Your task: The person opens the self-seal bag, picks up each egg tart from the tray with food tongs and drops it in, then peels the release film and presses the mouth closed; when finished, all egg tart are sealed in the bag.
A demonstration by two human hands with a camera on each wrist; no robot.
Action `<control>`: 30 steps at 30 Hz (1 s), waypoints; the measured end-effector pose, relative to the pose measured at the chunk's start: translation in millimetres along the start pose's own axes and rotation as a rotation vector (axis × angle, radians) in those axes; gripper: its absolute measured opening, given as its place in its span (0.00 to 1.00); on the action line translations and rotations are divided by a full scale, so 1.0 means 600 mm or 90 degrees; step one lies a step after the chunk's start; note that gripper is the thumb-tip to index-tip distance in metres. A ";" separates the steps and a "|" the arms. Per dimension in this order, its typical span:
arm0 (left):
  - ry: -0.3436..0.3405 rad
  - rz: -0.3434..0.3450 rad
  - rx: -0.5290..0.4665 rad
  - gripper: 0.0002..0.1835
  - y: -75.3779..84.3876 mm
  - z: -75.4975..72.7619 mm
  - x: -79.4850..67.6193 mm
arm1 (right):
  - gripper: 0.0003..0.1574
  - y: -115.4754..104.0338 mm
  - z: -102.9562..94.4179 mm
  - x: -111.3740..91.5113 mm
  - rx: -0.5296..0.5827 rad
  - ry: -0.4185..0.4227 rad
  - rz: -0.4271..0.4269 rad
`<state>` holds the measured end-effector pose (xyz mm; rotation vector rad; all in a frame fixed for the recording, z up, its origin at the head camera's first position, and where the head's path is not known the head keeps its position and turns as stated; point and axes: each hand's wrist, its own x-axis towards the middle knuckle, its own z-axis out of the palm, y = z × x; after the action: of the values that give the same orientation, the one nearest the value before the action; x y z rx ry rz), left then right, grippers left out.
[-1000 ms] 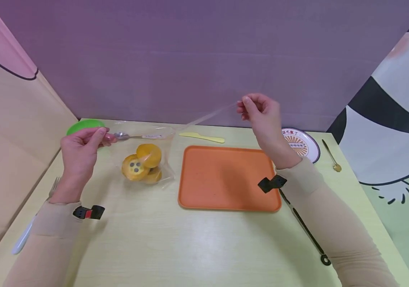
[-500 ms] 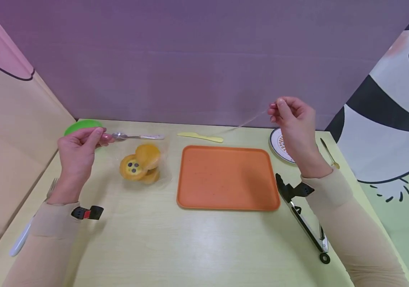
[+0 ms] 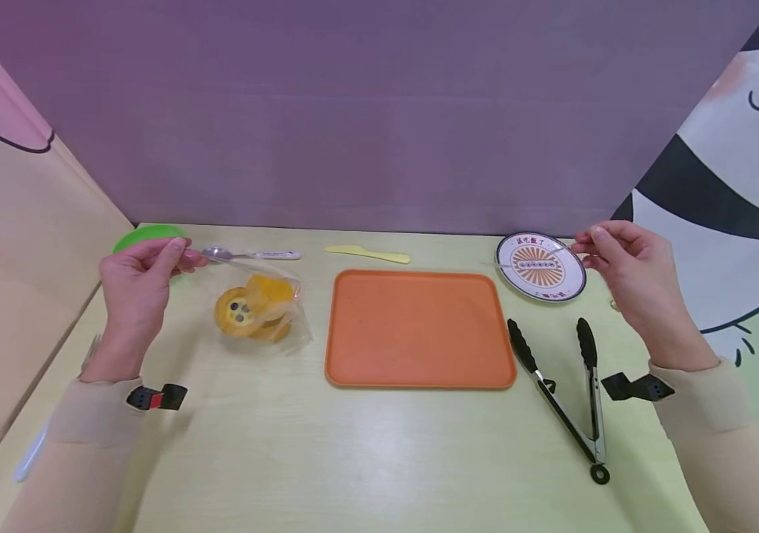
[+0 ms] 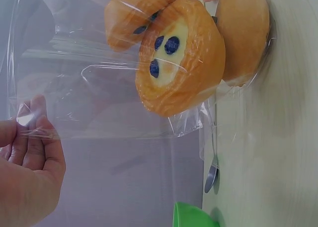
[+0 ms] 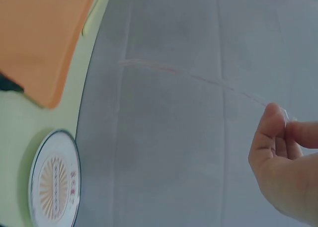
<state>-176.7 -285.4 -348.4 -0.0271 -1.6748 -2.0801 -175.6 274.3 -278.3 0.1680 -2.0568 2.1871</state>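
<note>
My left hand pinches the top edge of a clear plastic bag between thumb and fingers. Inside the bag are three golden bread rolls, one with dark blueberries on a pale filling. In the head view the bag hangs low over the table, left of the orange tray. My right hand, apart at the right, pinches one end of a thin clear plastic strip. The strip's other end trails free to the left, past the white plate in the head view.
The orange tray lies mid-table, with black-handled tongs standing apart-armed to its right. Behind are a yellow knife, a spoon and a green bowl. A blue-handled fork lies partly under the left arm.
My right hand has moved right and down, drawing the strip away from the bag, and now shows the tongs and plate uncovered. My left hand stays nearly still with the bag.
</note>
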 end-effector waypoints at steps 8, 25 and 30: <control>0.002 0.009 -0.013 0.15 0.001 -0.001 0.001 | 0.14 0.005 -0.078 -0.030 0.146 0.022 0.070; -0.004 0.005 -0.008 0.13 0.001 0.002 0.001 | 0.15 0.106 -0.250 -0.108 0.234 0.217 0.244; -0.009 0.013 -0.006 0.14 -0.002 0.003 0.003 | 0.07 0.152 -0.267 -0.126 0.003 0.333 0.288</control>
<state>-179.1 -284.1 -348.6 -0.0616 -1.6664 -2.0775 -115.2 427.3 -391.3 -0.8533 -1.9046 2.1375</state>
